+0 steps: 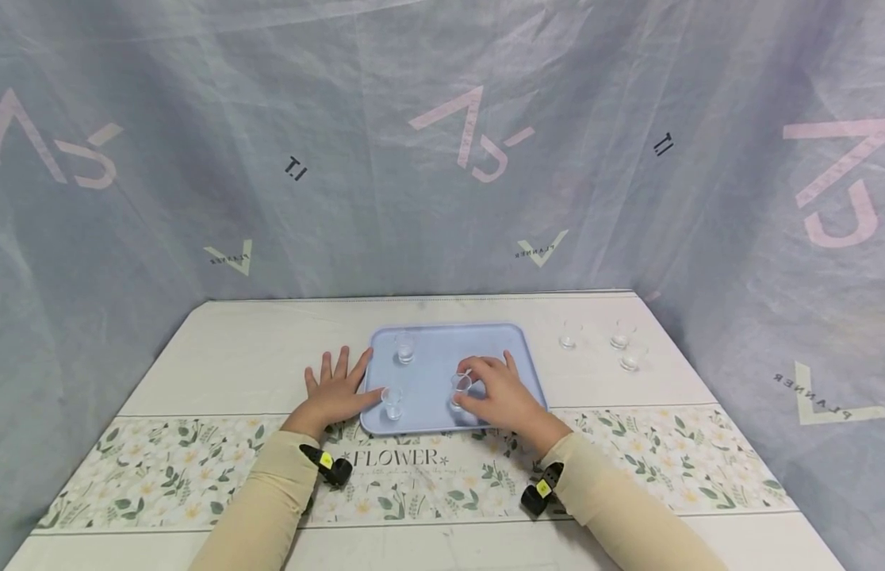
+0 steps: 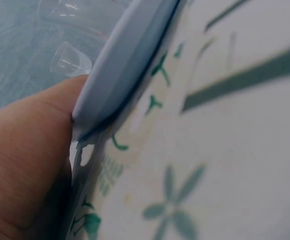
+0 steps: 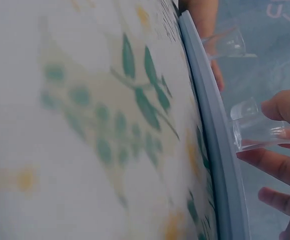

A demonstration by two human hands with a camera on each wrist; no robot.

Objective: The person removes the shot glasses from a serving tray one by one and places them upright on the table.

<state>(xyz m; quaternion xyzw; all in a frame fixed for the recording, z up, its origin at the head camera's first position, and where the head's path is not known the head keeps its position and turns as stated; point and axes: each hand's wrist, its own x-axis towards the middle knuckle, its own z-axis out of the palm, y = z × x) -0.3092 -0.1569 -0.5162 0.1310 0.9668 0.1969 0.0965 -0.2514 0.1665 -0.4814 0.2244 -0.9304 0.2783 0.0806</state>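
Note:
A light blue tray (image 1: 431,365) lies on the table with three small clear cups on it. My right hand (image 1: 503,396) holds one clear cup (image 1: 460,388) between thumb and fingers, over the front right part of the tray. The right wrist view shows this cup (image 3: 260,132) between the thumb and a finger. My left hand (image 1: 334,399) lies with fingers spread at the tray's left side, its thumb over the rim near the front left cup (image 1: 393,406). Another cup (image 1: 404,349) stands at the back left of the tray.
To the right of the tray stand three more clear cups: one nearer (image 1: 567,339), and a pair, one behind (image 1: 619,339) and one in front (image 1: 630,361). A flowered strip (image 1: 221,468) crosses the white table cover. Grey-blue cloth (image 1: 385,198) hangs around the table.

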